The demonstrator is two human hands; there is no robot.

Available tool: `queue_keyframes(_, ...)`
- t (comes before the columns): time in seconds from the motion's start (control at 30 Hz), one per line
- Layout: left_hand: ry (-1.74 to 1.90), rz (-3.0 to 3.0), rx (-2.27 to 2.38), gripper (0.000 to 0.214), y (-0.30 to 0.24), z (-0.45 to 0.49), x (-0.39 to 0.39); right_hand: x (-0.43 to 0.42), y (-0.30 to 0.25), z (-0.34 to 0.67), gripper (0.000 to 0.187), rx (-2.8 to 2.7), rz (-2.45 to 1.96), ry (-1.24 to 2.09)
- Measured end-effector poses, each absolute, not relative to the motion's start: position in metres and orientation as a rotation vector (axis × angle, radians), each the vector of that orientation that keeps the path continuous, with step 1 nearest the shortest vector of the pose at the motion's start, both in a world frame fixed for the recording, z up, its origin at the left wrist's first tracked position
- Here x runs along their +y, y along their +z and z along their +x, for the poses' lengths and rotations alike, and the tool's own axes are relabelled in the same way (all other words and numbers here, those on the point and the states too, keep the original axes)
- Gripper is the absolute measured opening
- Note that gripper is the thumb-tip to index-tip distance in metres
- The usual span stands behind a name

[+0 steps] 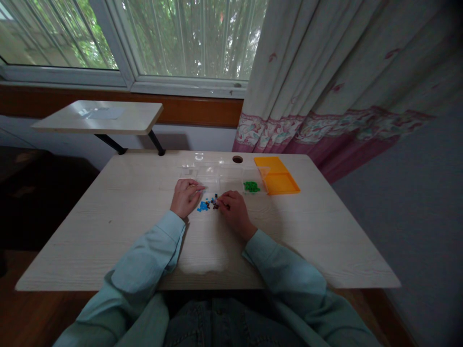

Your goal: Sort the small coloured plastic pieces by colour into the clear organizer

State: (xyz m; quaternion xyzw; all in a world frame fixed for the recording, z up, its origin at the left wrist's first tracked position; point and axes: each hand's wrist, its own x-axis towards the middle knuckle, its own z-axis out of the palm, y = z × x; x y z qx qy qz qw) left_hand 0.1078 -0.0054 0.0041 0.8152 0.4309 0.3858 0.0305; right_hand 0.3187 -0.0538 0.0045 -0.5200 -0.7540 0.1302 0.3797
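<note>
Both hands rest on a pale wooden table (108, 217). My left hand (185, 196) lies curled just left of a small heap of tiny pieces (207, 204), mostly blue with a few dark ones; its fingers are bent and point toward a clear plastic tray (208, 174). My right hand (233, 207) is closed in a pinch at the heap's right edge, on a small piece too tiny to name. Green pieces (251, 186) fill the tray's right compartment.
An orange lid or tray (278, 176) lies right of the clear tray. A round cable hole (238, 159) is at the table's back edge. A small raised shelf (97, 117) stands at the back left, under a window. Curtains hang on the right.
</note>
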Motion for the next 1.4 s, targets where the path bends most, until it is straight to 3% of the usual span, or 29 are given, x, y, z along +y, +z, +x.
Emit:
queue_keyframes(0.2, 1.03, 2.684, 1.015, 0.032, 0.013, 0.123, -0.022, -0.053, 0.006, 0.32, 0.022, -1.578, -1.257, 0.671)
queue_keyframes(0.87, 1.185, 2.698, 0.999, 0.019, 0.01, 0.126, -0.021, -0.056, 0.011, 0.315, 0.03, -1.598, -1.244, 0.818)
queue_keyframes(1.2, 1.298, 2.447, 1.516, 0.021, 0.003, 0.096, 0.0, -0.048, 0.011, 0.339, 0.027, -1.596, -1.311, 0.614)
queue_keyframes(1.4, 1.252, 2.428, 1.588, 0.022, -0.001, 0.095, 0.004, -0.045, 0.01, 0.342, 0.026, -1.605, -1.33, 0.575)
